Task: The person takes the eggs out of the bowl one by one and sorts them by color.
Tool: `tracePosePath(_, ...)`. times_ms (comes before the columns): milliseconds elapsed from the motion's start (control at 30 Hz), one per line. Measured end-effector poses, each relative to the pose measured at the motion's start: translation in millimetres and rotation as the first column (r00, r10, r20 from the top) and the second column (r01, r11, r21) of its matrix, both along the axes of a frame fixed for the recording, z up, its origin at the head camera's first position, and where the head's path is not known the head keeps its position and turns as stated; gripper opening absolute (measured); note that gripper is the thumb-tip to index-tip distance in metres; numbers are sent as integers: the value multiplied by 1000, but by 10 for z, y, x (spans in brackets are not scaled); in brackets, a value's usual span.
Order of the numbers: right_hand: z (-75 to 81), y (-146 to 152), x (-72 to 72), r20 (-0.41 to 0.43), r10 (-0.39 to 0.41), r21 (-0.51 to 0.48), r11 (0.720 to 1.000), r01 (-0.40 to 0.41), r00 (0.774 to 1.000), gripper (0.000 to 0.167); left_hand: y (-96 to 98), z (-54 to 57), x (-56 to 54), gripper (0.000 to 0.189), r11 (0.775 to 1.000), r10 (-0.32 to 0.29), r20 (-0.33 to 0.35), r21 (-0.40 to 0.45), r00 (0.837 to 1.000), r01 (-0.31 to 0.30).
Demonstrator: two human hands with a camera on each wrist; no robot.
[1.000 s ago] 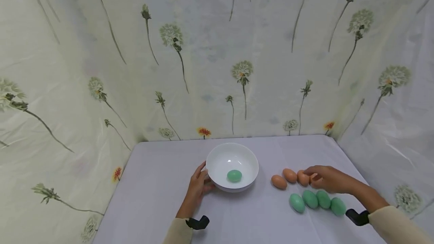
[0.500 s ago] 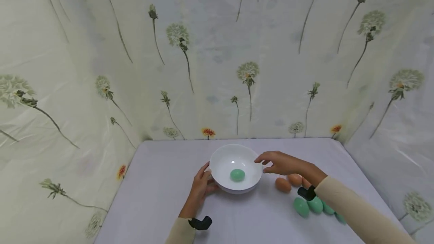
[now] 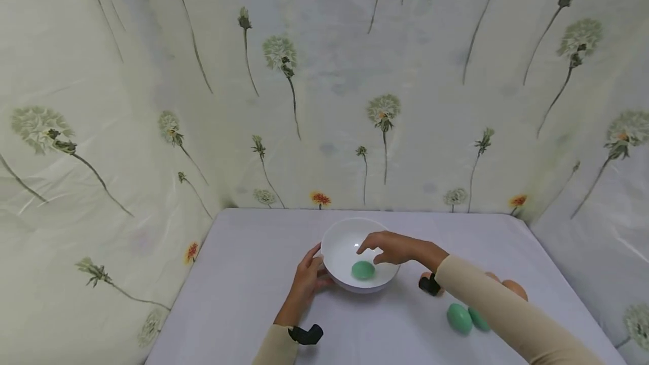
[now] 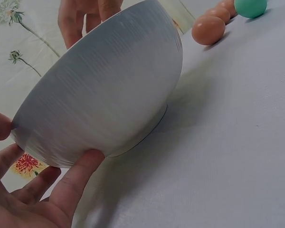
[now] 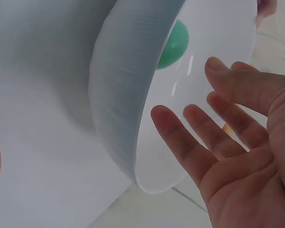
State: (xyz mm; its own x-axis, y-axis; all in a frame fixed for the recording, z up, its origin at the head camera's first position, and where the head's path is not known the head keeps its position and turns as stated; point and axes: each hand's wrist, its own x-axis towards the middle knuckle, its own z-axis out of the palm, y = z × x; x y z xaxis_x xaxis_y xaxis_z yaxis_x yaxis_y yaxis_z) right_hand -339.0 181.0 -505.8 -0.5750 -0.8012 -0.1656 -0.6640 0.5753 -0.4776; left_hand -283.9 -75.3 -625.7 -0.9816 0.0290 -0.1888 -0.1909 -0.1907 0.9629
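A white bowl [image 3: 336, 238] stands on the table with one green egg [image 3: 363, 270] inside. My left hand [image 3: 306, 279] grips the bowl's left side; in the left wrist view its thumb presses low on the outer wall [image 4: 109, 80] while the fingers reach toward the rim. Over the bowl's right half hovers my right hand [image 3: 394, 246], fingers loosely spread and holding nothing. The right wrist view shows that hand [image 5: 237, 166] in front of the bowl's glossy inside, below the green egg [image 5: 175, 46].
Right of the bowl lie brown eggs [image 3: 514, 289] and green eggs [image 3: 459, 319], partly hidden under my right forearm and sleeve. A floral curtain [image 3: 324, 100] rises behind the lilac-white tabletop [image 3: 253, 275] and along both sides.
My right hand has moved left from the brown eggs, past the bowl's right rim, to over the bowl. The left hand stays on the bowl. The head view has shifted slightly.
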Motion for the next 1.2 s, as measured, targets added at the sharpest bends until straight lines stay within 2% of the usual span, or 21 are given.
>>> tracePosePath(167,-49,-152,-28,-24,36,37,999,-35,999,38,-6,-23,-4,50,1000,-4,5,-1,1000,4)
tracePosePath(300,-94,-265,-69,2,47,77,996,-47,999,33,-6,-25,11,51,1000,-3,10,12,1000,3)
tracePosePath(467,-159,-363,-123,51,44,137,989,-50,998,35,9,-39,26,50,1000,6,15,-2,1000,-6)
tracePosePath(633,-231,-385,-152,50,34,207,977,-43,998,37,35,-34,45,50,1000,12,22,-7,1000,-11)
tracePosePath(700,-258,-393,-163,51,7,228,974,-18,999,38,37,-14,58,50,1000,9,22,1,1000,-9)
tracePosePath(933,-292,-444,-196,47,-10,269,963,-3,999,34,13,13,42,50,1000,5,-11,17,1000,-5)
tracePosePath(1200,-321,-481,-225,42,-3,287,958,-9,999,32,4,38,56,50,1000,17,3,7,1000,-17)
